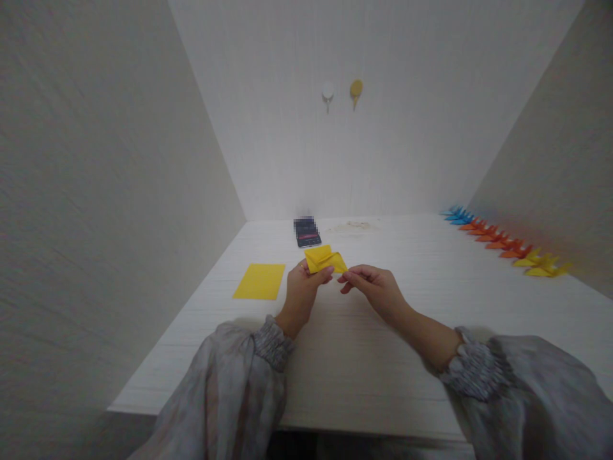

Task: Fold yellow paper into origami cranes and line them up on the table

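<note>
A white tabletop (364,370) marked with fine dark lines is provided as the supporting surface, and brownish marks (359,225) are seen near its rear edge. A flat yellow paper sheet (260,282) is placed at the left, and a dark smartphone (308,235), its upper part pixelated, is positioned farther back, near the middle. Along the right side, folded paper cranes are arranged closely in a slanting row: blue cranes (460,216) rearmost, orange cranes (498,239) next, and yellow cranes (541,263) foremost.
</note>
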`<state>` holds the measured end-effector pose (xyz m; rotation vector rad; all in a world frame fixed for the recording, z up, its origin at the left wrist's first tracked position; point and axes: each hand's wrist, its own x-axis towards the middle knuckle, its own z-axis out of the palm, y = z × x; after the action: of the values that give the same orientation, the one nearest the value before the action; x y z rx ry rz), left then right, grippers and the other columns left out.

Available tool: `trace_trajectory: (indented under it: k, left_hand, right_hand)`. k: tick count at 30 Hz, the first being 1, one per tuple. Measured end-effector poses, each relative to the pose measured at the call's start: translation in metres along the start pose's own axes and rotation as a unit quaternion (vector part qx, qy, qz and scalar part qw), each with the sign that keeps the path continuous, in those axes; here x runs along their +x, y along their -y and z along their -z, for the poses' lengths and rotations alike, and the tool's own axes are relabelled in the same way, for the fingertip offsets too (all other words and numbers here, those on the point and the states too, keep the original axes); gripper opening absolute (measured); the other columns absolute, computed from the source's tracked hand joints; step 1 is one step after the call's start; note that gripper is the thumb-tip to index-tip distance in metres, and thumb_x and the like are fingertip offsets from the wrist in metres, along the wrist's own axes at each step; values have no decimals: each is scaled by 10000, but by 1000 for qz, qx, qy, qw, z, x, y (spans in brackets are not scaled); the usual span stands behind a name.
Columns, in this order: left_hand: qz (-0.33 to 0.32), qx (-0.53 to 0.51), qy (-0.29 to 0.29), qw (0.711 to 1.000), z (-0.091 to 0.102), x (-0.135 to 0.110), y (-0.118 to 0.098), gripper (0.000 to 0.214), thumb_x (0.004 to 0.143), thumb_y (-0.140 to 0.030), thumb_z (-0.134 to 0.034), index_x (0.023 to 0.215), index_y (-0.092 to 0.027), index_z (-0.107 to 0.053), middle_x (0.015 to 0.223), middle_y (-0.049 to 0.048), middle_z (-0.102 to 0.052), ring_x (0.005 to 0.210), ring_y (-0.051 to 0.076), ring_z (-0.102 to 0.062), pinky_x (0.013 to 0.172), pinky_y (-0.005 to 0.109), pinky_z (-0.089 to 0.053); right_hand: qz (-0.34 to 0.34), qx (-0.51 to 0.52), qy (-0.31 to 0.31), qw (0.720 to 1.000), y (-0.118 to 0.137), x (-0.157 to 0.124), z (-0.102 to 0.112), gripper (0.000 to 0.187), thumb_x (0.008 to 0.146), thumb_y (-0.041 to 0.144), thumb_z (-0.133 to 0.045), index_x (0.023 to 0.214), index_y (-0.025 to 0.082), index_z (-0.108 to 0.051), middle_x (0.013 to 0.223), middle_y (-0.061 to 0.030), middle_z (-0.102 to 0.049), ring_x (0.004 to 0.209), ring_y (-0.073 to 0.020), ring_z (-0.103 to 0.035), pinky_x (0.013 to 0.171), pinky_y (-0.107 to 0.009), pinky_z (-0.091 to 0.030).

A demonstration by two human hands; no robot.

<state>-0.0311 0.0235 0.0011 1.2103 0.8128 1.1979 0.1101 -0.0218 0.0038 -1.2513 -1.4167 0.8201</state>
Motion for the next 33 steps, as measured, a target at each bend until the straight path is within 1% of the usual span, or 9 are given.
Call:
trace_trajectory:
  k: [5, 10, 13, 17, 22, 25, 28, 33]
  left_hand:
    - [2, -8, 3, 1000, 0, 1, 0, 333, 580, -289, -667, 867, -134, -598, 823, 47, -641, 647, 110, -560, 615, 239, -444]
    - [4, -2, 6, 1000, 1, 1, 2, 333, 584, -286, -665, 874, -135, -600, 822, 50, -645, 653, 115, -568, 615, 242, -443]
    - [2, -7, 1, 1000, 2, 2, 3, 328, 584, -284, -666, 869, -135, -598, 821, 48, -645, 650, 113, -567, 612, 241, -443]
    - [3, -16, -12, 1000, 3, 2, 4, 320, 586, -275, -668, 864, -135, -594, 810, 38, -641, 638, 99, -557, 610, 229, -442]
    - [3, -12, -1, 1000, 2, 1, 3, 319, 586, -280, -667, 863, -139, -593, 797, 34, -636, 637, 102, -554, 611, 235, -441]
    - [14, 5, 18, 1000, 0, 0, 1, 321, 586, -279, -667, 859, -130, -591, 781, 38, -629, 627, 102, -548, 601, 233, -437]
    - [24, 14, 43, 999, -2, -1, 0, 323, 593, -275, -663, 867, -122, -588, 781, 41, -626, 626, 98, -542, 591, 223, -432]
    - [29, 13, 39, 999, -1, -1, 0, 315, 597, -269, -659, 863, -116, -590, 811, 50, -632, 649, 106, -554, 597, 222, -439]
  right_hand:
    - [0, 24, 15, 1000, -1, 0, 0, 216, 746, 342, -505, 718, 166, -629, 625, -14, -655, 588, -138, -612, 645, -278, -443]
    - [-19, 42, 20, 999, -1, -1, 0, 211, 728, 340, -519, 706, 163, -631, 666, -26, -660, 566, -141, -612, 622, -282, -452]
    - [-27, 55, 11, 998, -3, 0, 1, 191, 713, 325, -534, 689, 158, -623, 685, -30, -660, 537, -136, -605, 591, -276, -451]
    - [-32, 59, -9, 998, -5, 0, 3, 161, 705, 295, -542, 662, 152, -602, 653, -26, -646, 501, -126, -582, 545, -263, -435]
    - [-24, 59, 1, 998, -2, 0, 1, 158, 701, 312, -550, 681, 159, -588, 669, -17, -636, 534, -117, -575, 559, -253, -428]
    - [-35, 51, 20, 998, 0, 1, -2, 156, 685, 313, -570, 683, 158, -589, 623, -2, -617, 528, -113, -564, 542, -240, -421]
    - [-44, 28, 34, 998, 2, 1, -3, 177, 702, 316, -551, 648, 152, -592, 566, 8, -596, 499, -103, -546, 523, -227, -409]
    - [-78, 0, 45, 996, 6, 1, -2, 213, 717, 322, -530, 606, 149, -585, 477, 26, -554, 424, -86, -500, 457, -206, -366]
